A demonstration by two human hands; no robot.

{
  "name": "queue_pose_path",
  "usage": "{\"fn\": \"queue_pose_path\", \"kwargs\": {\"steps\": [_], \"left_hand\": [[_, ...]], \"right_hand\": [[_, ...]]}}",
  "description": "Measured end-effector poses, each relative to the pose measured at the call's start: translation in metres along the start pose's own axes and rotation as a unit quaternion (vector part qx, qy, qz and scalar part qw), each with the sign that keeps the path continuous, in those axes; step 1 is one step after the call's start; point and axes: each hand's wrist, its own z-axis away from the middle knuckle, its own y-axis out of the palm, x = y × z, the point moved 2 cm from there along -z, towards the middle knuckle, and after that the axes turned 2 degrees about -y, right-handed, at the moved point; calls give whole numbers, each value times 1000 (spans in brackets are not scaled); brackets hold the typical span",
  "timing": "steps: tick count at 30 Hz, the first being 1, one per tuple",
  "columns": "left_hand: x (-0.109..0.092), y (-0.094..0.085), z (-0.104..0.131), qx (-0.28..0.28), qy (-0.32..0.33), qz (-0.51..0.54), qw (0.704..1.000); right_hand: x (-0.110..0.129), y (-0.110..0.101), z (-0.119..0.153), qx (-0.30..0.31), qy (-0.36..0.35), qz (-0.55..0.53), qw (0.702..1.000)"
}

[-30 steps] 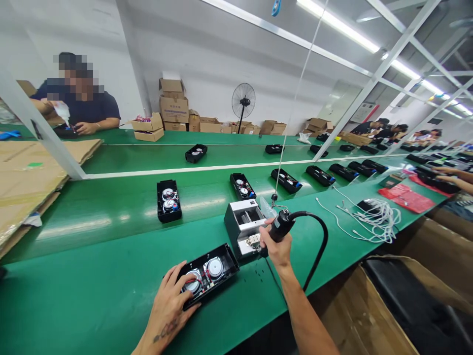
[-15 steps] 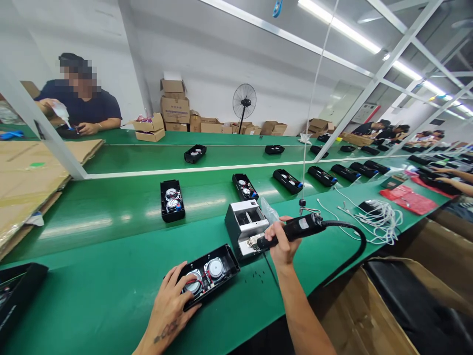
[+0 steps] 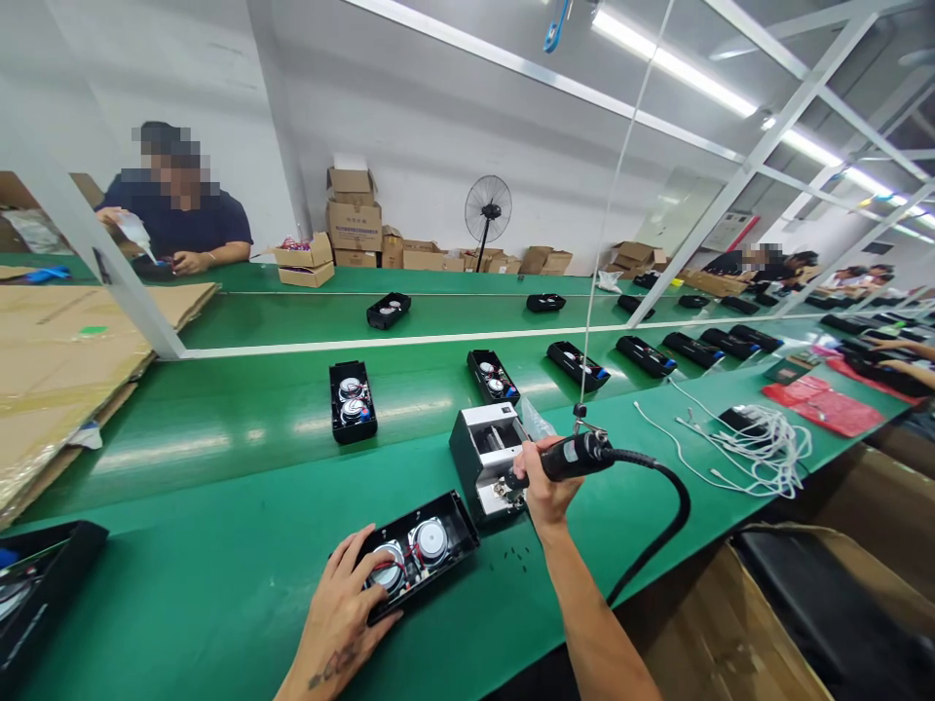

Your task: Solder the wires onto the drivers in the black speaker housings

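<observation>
Power driver (image 3: pixel 577 456): rear end swung closer to the machine since the previous frame, its cord (image 3: pixel 685 506) bending down sooner. Right hand (image 3: pixel 547 492) closed around the driver body, front end down at the near face of the small metal machine (image 3: pixel 488 456). Left hand (image 3: pixel 343 608) grips the left end of the open speaker box (image 3: pixel 462 545), fingers reaching in over the left round speaker (image 3: pixel 387 568), thumb along the near outer side. Box lies flat on the green bench (image 3: pixel 219 584), extending right and away from that hand; far right end just beside the machine. Small dark bits (image 3: pixel 517 558) scattered right of the box. Another open box (image 3: pixel 55 594) at the left edge, apart from the left hand.
</observation>
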Motion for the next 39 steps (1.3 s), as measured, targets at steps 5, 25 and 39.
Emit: {"fn": "queue_pose_path", "kwargs": {"steps": [5,25,39], "left_hand": [[0,9,7,-9,-24,14,1000],[2,-3,0,15,14,-19,1000],[-1,5,2,-24,-9,13,1000]], "right_hand": [[-4,1,-3,9,6,10,1000],[-4,2,0,15,11,24,1000],[23,-26,-9,-7,7,21,1000]]}}
